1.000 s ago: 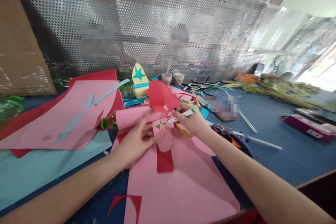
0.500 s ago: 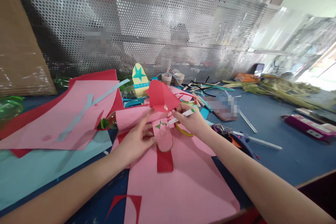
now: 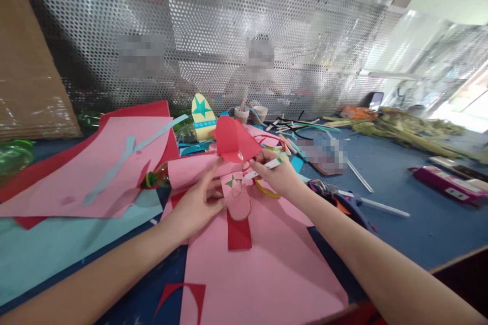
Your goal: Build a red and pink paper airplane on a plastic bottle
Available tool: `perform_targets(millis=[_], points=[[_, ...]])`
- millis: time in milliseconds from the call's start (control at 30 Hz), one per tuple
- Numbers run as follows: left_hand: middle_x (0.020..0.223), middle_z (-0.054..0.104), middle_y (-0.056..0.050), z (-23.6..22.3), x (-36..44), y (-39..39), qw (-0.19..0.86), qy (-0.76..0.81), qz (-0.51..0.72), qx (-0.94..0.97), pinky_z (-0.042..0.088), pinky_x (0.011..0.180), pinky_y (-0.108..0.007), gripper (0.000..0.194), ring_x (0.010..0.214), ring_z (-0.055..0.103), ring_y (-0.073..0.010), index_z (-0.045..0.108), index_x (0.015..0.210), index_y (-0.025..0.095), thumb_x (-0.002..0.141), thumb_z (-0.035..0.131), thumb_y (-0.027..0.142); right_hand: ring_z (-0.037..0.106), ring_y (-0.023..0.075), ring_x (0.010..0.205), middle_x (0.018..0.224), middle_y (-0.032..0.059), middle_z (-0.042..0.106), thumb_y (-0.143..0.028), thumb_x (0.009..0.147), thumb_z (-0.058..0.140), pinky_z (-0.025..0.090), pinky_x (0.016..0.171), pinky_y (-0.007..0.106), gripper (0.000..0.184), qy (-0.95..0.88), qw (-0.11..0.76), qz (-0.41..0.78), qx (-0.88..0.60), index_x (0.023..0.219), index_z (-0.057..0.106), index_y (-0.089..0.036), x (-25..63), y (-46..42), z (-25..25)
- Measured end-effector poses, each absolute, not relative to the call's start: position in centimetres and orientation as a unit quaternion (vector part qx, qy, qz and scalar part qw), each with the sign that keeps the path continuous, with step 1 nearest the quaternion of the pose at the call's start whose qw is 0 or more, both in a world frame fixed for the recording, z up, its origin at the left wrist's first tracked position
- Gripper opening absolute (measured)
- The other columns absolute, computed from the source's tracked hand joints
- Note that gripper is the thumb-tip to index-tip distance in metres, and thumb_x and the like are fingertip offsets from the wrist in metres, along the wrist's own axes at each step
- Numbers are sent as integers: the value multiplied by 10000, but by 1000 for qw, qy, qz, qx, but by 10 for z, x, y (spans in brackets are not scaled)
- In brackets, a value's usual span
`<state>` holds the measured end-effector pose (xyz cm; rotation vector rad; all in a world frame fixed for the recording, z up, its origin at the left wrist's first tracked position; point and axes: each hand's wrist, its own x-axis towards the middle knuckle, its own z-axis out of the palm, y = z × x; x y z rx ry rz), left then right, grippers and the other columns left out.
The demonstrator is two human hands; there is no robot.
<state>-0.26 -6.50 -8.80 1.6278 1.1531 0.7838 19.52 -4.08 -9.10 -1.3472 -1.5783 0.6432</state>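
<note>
A plastic bottle wrapped in pink paper [image 3: 190,168] lies crosswise in front of me, with its green-capped neck pointing left. Red paper fins [image 3: 232,137] stand up at its right part. My left hand [image 3: 200,200] grips the bottle from the near side, thumb along the pink wrap and other fingers curled. A rounded pink paper strip [image 3: 237,200] with a green star outline juts toward me over a red strip [image 3: 239,233]. My right hand [image 3: 276,172] is closed on a white marker [image 3: 263,168] with a green end, its tip side close to the pink strip.
Pink and red sheets [image 3: 110,162] and a light blue sheet [image 3: 76,244] lie left. A yellow paper-covered bottle [image 3: 202,111] with a blue star stands behind. On the right are a glue gun [image 3: 351,208], glue sticks [image 3: 360,175], a purple case [image 3: 450,185] and dry husks [image 3: 412,127].
</note>
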Motion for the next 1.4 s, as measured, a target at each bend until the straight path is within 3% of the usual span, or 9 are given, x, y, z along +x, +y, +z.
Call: perform_targets(millis=[1400], points=[[1166,620,-100,-88,-2,-65,481,474,317,666,508,784,-340,831,817,639,-172,219,1458,236,710,564,127,515,128,474,525,-53,476,-373,722,546,381,475,252,218,-649,463,318,-513,623,415,-230,193,-43,-94]])
